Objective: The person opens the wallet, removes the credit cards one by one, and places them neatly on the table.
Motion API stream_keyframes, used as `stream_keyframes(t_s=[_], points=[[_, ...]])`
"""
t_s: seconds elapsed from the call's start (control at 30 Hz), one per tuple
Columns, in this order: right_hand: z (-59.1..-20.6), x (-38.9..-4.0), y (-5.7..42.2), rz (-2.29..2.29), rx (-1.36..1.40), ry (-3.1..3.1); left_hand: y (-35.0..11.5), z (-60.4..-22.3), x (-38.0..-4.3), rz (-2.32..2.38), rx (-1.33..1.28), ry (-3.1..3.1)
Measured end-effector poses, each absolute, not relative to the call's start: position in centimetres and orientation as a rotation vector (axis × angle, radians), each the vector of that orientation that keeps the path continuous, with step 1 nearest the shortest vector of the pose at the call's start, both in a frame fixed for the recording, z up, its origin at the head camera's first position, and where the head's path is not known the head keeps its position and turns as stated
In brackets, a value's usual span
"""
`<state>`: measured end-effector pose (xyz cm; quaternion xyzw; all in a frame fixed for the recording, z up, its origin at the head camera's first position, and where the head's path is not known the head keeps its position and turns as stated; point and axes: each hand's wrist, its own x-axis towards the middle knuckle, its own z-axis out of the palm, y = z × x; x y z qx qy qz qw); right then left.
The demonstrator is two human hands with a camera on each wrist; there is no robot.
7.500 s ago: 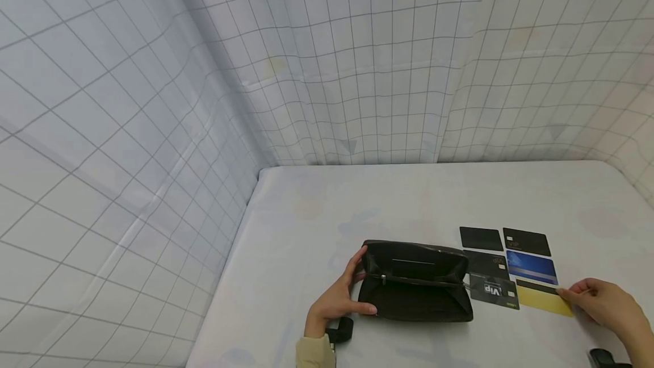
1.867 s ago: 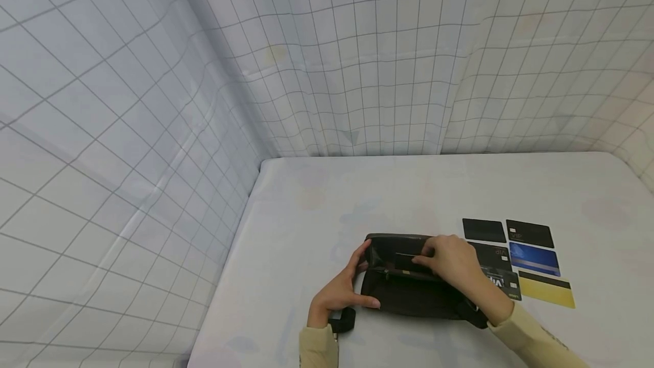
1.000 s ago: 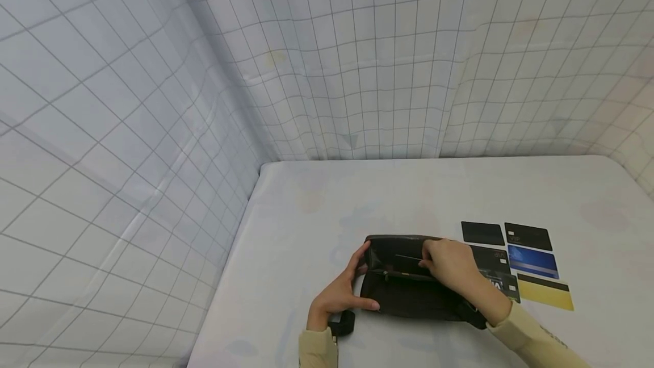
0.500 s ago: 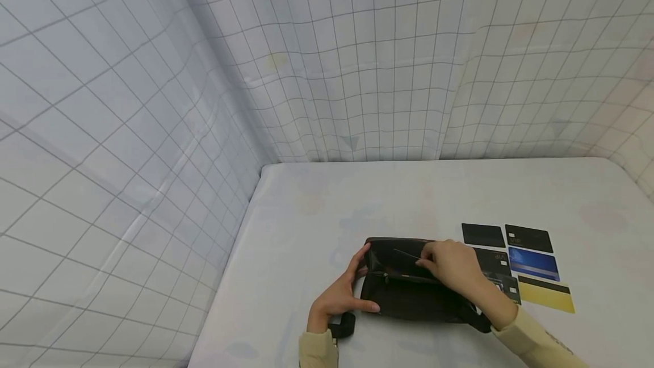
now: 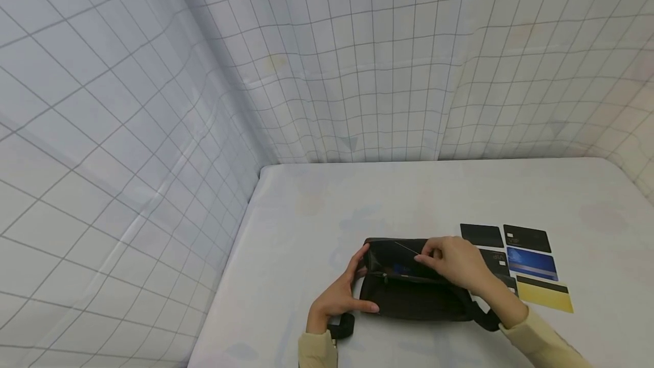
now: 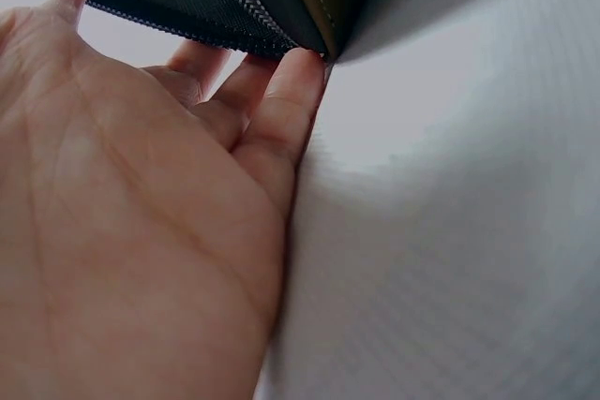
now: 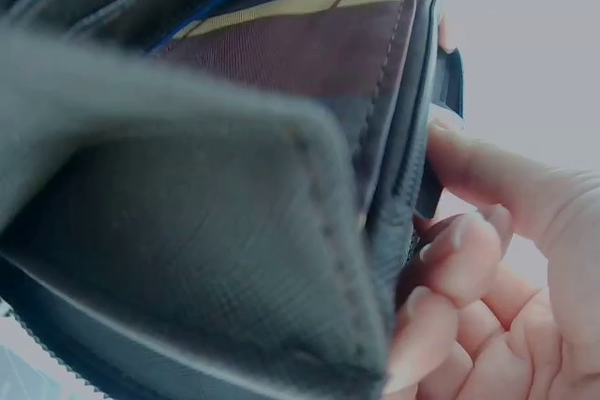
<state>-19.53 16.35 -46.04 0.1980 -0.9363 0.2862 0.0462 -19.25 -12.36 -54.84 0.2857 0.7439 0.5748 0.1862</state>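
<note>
A black zip-around wallet (image 5: 414,306) lies open on the white table, its mouth spread. My left hand (image 5: 339,295) grips its left end, thumb on the near edge and fingers behind the far corner. In the left wrist view the fingertips touch the wallet's zipped edge (image 6: 239,39). My right hand (image 5: 457,261) is over the right half of the opening, thumb and forefinger pinching what looks like a thin dark card (image 5: 403,253), its pale edge slanting. The right wrist view shows striped burgundy lining (image 7: 309,53) and a blue sliver inside; the right fingers (image 7: 436,325) lie at the wallet's side.
Right of the wallet lie several cards in two columns: a plain black one (image 5: 482,235), a black VIP one (image 5: 528,239), a blue one (image 5: 533,264), a yellow one (image 5: 544,294). My right forearm partly covers dark cards nearby. Black wrist cameras (image 5: 342,326) sit at both wrists.
My right hand has left the yellow card on the table and moved left into the wallet. Lately the pale edge in its fingers has risen and tilted. My left hand keeps its grip.
</note>
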Motion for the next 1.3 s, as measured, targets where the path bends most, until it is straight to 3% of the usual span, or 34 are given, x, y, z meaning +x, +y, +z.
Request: stream_keyframes(t_s=[1.3], points=[[-45.9,-18.5,17.6,1.046,0.754,-2.835,-12.5,-54.9,-19.3,1.624,0.809,2.092]])
